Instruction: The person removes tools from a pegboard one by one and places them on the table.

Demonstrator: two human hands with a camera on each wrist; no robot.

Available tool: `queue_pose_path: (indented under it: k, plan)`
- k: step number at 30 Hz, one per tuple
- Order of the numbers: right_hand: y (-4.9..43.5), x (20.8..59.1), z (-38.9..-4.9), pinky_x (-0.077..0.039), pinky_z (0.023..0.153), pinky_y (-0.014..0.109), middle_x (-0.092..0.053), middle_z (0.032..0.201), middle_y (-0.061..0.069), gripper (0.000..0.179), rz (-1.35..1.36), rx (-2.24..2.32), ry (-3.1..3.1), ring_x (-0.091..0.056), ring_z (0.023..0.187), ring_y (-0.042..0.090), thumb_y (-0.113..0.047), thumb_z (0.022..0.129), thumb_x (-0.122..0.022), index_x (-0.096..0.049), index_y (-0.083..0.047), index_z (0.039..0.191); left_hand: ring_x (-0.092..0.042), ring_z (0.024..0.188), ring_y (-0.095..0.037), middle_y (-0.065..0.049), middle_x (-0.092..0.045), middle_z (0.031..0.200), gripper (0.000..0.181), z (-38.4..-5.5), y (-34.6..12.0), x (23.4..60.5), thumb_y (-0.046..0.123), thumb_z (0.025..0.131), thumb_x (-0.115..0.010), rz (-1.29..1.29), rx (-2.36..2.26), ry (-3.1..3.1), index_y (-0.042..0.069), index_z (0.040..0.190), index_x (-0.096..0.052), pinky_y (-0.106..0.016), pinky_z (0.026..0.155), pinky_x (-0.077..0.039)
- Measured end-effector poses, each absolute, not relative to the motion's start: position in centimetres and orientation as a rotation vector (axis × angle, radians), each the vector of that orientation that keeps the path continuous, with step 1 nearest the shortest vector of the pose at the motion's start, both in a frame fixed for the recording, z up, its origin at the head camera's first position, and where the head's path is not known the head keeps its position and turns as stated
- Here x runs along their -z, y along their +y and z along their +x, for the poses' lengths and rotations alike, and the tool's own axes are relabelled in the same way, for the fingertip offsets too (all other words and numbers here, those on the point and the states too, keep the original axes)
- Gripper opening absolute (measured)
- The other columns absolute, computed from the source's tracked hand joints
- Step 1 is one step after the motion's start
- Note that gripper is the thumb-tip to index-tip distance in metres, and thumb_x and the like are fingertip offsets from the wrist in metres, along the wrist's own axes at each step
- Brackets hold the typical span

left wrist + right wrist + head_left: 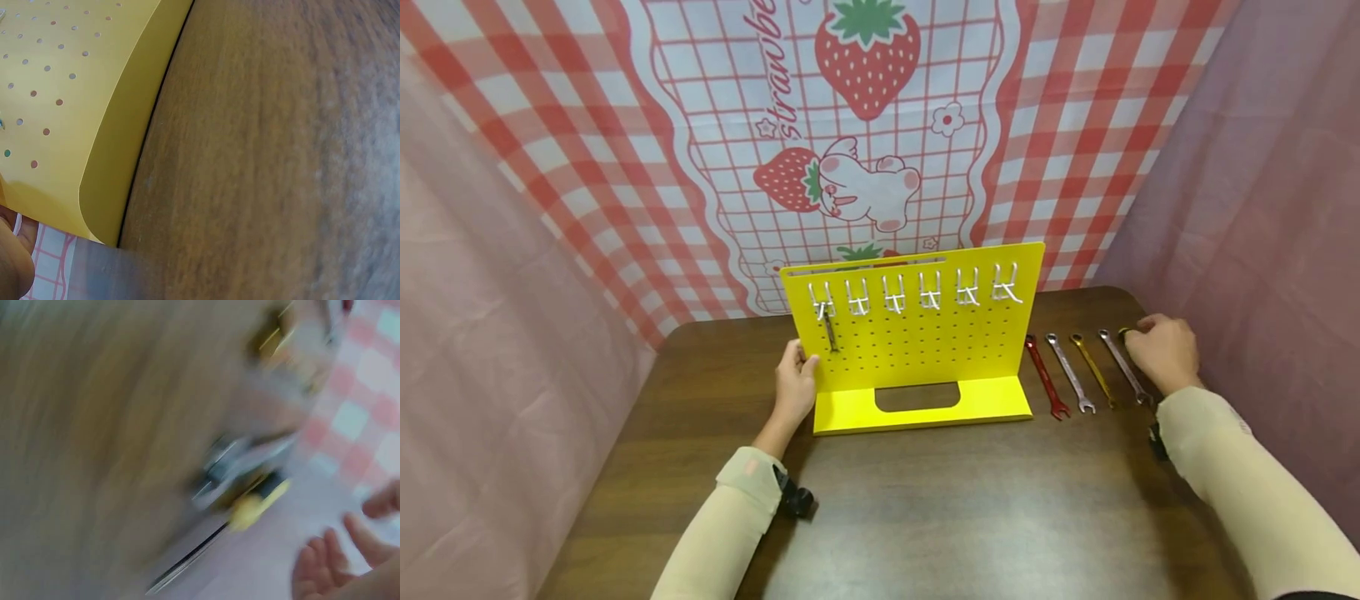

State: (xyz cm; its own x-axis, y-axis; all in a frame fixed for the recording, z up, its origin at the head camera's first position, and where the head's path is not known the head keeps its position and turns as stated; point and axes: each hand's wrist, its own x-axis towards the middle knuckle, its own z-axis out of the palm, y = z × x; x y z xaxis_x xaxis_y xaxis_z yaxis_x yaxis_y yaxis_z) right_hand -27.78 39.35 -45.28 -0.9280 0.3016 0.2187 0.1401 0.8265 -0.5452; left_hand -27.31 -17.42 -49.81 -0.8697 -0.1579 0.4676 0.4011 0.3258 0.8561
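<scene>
My left hand (795, 385) grips the left edge of a yellow pegboard stand (917, 408), thumb in front and fingers behind; only part of that hand shows in the left wrist view. On the leftmost of several white hooks (930, 292) hangs a small dark wrench (830, 332). At the right side of the table, my right hand (1168, 354) is over a screwdriver with a yellow and black handle (247, 511). Its fingers look spread and apart from the handle in the blurred right wrist view. Most of the screwdriver is hidden under this hand in the head view.
Between stand and right hand lie a red wrench (1045, 379), a silver wrench (1071, 372), a yellow wrench (1093, 368) and another silver wrench (1123, 367). A checked strawberry cloth (1060, 150) hangs behind the brown table (925, 517); pink curtains (512, 333) flank it.
</scene>
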Motion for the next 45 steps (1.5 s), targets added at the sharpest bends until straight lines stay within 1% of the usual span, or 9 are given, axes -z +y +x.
queue_pose_path:
  k: [3,8,13,16,19,22,24,31,45]
  plan:
    - [35.8,44.7,-27.8,-0.04,0.08,0.056,-0.057,0.101,0.029,0.029,-0.214,-0.858,-2.468,-0.052,0.093,0.048,-0.011,0.087,-0.051,-0.064,0.008,0.106,-0.056,0.083,-0.025,-0.018,-0.058,0.089,0.015,-27.4,-17.6,49.7,-0.009,0.097,-0.057,-0.194,1.577,-2.139,-0.005,0.112,-0.056,-0.026,0.069,-0.046]
    - [29.6,44.5,-27.3,-0.038,0.068,0.027,-0.061,0.084,0.018,0.015,0.193,-0.923,-2.131,-0.051,0.073,0.023,0.006,0.081,-0.051,-0.065,0.005,0.086,-0.054,0.083,-0.028,-0.022,-0.057,0.09,0.015,-27.5,-17.7,49.5,-0.008,0.098,-0.057,-0.181,1.58,-2.158,-0.007,0.113,-0.055,-0.023,0.069,-0.044]
    - [22.6,44.5,-25.8,-0.042,0.066,0.013,-0.067,0.085,0.012,0.016,0.518,-1.134,-2.106,-0.055,0.073,0.008,0.012,0.085,-0.056,-0.07,0.004,0.089,-0.05,0.08,-0.022,-0.016,-0.053,0.087,0.013,-27.5,-17.7,49.3,-0.008,0.097,-0.057,-0.171,1.581,-2.146,-0.007,0.11,-0.054,-0.021,0.068,-0.042]
    - [18.6,44.6,-25.0,-0.049,0.07,0.015,-0.07,0.094,0.017,0.015,0.59,-1.486,-2.185,-0.064,0.081,0.011,0.009,0.092,-0.058,-0.07,0.008,0.101,-0.048,0.078,-0.02,-0.014,-0.05,0.084,0.012,-27.4,-17.6,49.2,-0.009,0.096,-0.058,-0.162,1.568,-2.15,-0.007,0.107,-0.053,-0.022,0.066,-0.041]
    - [14.6,44.6,-24.7,-0.057,0.078,0.028,-0.07,0.107,0.025,0.022,0.596,-1.852,-2.222,-0.069,0.094,0.025,0.004,0.097,-0.059,-0.067,0.011,0.116,-0.05,0.08,-0.021,-0.016,-0.052,0.085,0.013,-27.4,-17.6,49.2,-0.01,0.096,-0.059,-0.168,1.578,-2.135,-0.008,0.108,-0.055,-0.021,0.068,-0.042]
    - [11.0,44.2,-24.9,-0.056,0.09,0.046,-0.065,0.12,0.03,0.031,0.652,-2.073,-2.231,-0.065,0.108,0.039,0.002,0.099,-0.057,-0.061,0.011,0.128,-0.052,0.082,-0.024,-0.021,-0.055,0.087,0.016,-27.1,-17.5,48.7,-0.011,0.095,-0.058,-0.178,1.601,-2.123,-0.011,0.111,-0.055,-0.02,0.069,-0.043]
    - [8.9,44.1,-25.2,-0.052,0.096,0.049,-0.063,0.127,0.028,0.035,0.698,-2.133,-2.242,-0.062,0.115,0.041,0.002,0.1,-0.057,-0.058,0.009,0.134,-0.052,0.082,-0.025,-0.021,-0.055,0.088,0.016,-27.1,-17.4,48.7,-0.011,0.096,-0.058,-0.173,1.605,-2.128,-0.01,0.112,-0.056,-0.02,0.069,-0.043]
    - [4.4,43.3,-26.4,-0.049,0.102,0.037,-0.059,0.138,0.017,0.043,0.777,-2.167,-2.269,-0.057,0.126,0.032,0.001,0.101,-0.054,-0.052,-0.001,0.144,-0.053,0.081,-0.022,-0.019,-0.058,0.088,0.019,-27.6,-17.3,49.5,-0.01,0.096,-0.058,-0.153,1.635,-2.13,-0.007,0.115,-0.058,-0.021,0.069,-0.044]
    - [1.5,41.9,-27.1,-0.048,0.103,0.035,-0.061,0.138,0.012,0.044,0.787,-2.13,-2.318,-0.057,0.126,0.025,0.003,0.1,-0.054,-0.052,-0.003,0.144,-0.056,0.081,-0.028,-0.026,-0.059,0.087,0.021,-27.3,-17.0,49.5,-0.018,0.094,-0.055,-0.196,1.621,-2.075,-0.015,0.114,-0.055,-0.027,0.069,-0.048]
